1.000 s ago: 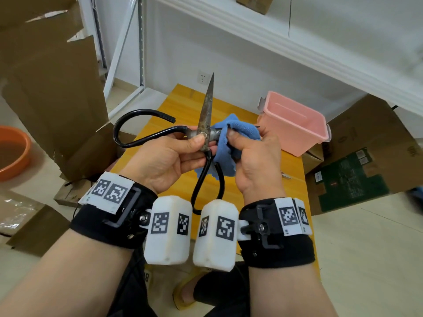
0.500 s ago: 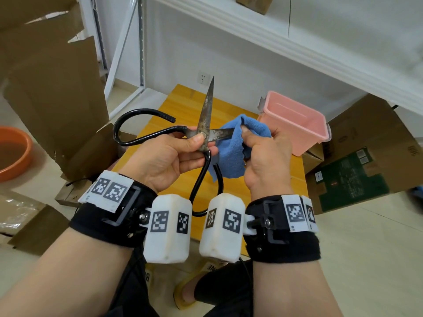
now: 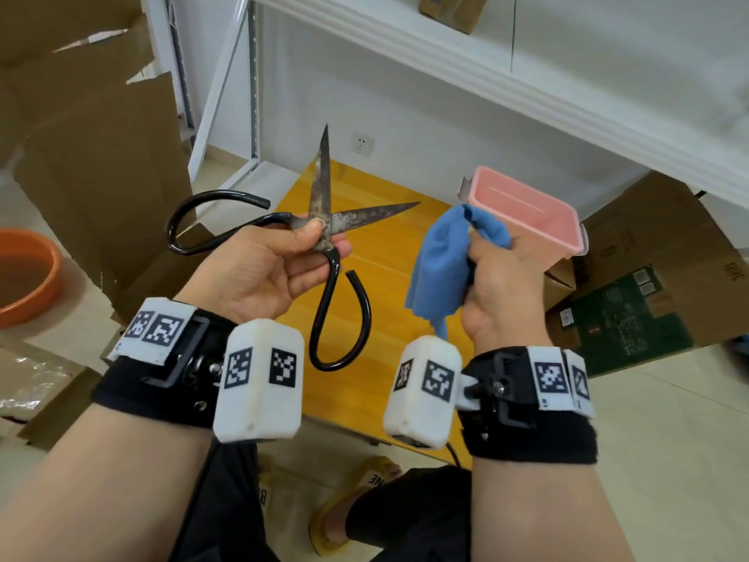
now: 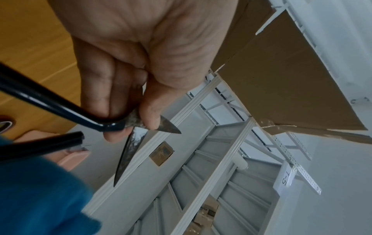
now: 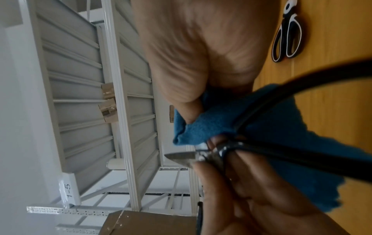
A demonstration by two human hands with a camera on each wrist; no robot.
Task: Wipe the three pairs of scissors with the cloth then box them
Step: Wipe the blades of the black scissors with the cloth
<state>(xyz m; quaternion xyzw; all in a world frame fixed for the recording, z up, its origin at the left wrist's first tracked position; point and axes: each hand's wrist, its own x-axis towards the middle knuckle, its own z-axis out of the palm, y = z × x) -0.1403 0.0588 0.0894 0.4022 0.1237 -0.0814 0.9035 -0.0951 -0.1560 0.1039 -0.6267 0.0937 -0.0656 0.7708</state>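
Your left hand (image 3: 263, 273) pinches the black-handled scissors (image 3: 324, 237) at the pivot, its rusty blades spread wide above the desk (image 3: 389, 290). Your right hand (image 3: 498, 285), just beside them, grips the bunched blue cloth (image 3: 441, 257), clear of the blades. The pink box (image 3: 539, 221) stands just beyond those fingers.

A wooden table (image 3: 389, 302) runs up the middle of the head view, its boards yellow-orange. A pink box (image 3: 531, 212) stands on it at the right edge, right of centre in the frame. In the right wrist view, black-and-white scissors (image 5: 286, 36) lie flat on the wood, upper right
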